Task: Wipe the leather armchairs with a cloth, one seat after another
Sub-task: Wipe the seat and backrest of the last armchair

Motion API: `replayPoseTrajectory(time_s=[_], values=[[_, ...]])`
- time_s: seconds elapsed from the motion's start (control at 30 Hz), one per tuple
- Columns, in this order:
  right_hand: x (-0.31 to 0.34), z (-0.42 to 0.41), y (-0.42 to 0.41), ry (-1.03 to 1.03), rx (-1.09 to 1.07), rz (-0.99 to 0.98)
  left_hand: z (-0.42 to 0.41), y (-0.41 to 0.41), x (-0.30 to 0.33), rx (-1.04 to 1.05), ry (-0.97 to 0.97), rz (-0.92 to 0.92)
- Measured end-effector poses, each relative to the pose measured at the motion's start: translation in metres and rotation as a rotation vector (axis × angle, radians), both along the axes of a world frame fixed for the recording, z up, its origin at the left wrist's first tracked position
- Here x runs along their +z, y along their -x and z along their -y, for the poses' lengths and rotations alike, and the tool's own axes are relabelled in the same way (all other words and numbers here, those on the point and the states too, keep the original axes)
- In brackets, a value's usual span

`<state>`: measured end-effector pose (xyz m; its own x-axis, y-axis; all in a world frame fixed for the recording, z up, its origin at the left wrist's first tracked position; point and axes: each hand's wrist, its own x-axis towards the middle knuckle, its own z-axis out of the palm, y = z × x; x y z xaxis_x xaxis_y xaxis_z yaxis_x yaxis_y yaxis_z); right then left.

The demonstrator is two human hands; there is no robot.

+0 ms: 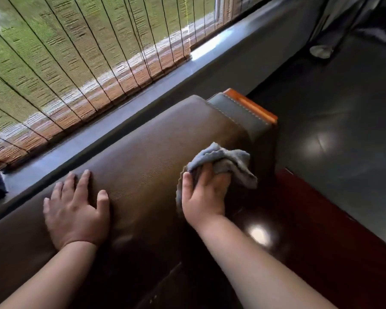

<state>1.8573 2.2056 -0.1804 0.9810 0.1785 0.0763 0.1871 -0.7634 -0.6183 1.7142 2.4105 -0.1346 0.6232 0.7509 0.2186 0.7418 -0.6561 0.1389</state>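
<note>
A brown leather armchair backrest [156, 148] runs diagonally across the view, its padded top rounded. My right hand [204, 195] grips a bunched grey cloth [225, 162] and presses it against the backrest near its right end. My left hand [76, 208] lies flat on the leather further left, fingers spread, holding nothing. At the backrest's right end sits a grey stitched leather panel [243, 113] edged by an orange wooden frame piece [252, 105]. Below my hands the dark seat area lies in shadow.
A grey window sill [125, 128] runs right behind the backrest, under a woven bamboo blind [76, 59]. A dark red wooden armrest or table surface [334, 237] lies to the right. Glossy dark floor [343, 108] and a chair leg base [321, 51] are beyond.
</note>
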Motion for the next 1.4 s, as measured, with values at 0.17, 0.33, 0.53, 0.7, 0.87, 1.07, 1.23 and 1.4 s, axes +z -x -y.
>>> replayPoseTrajectory(time_s=[0.17,0.33,0.53,0.7,0.87,1.07,1.23,1.4], values=[[0.012,0.024,-0.089,-0.039,-0.148,-0.015,0.000,0.001,-0.002,0.001,-0.019,0.013],[0.007,-0.018,-0.027,-0.169,-0.242,0.019,-0.003,0.000,-0.002,-0.007,-0.006,0.020],[-0.002,-0.017,0.021,-0.065,0.155,0.217,-0.006,0.001,-0.006,-0.018,-0.019,0.012],[0.015,0.006,-0.062,-0.057,-0.115,0.018,-0.008,0.003,-0.005,-0.016,-0.012,0.007],[0.002,-0.031,0.070,-0.156,0.020,-0.022,0.000,0.002,0.000,-0.030,0.035,-0.070],[0.021,0.004,0.073,-0.134,0.221,-0.277,0.037,-0.035,0.043,-0.319,0.012,-0.128],[0.004,0.045,-0.046,-0.258,-0.086,-0.327,0.099,-0.139,0.030,-0.834,0.037,-0.247],[-0.048,0.017,0.048,-0.563,-0.002,-0.188,0.091,-0.140,-0.005,-0.835,-0.159,-0.125]])
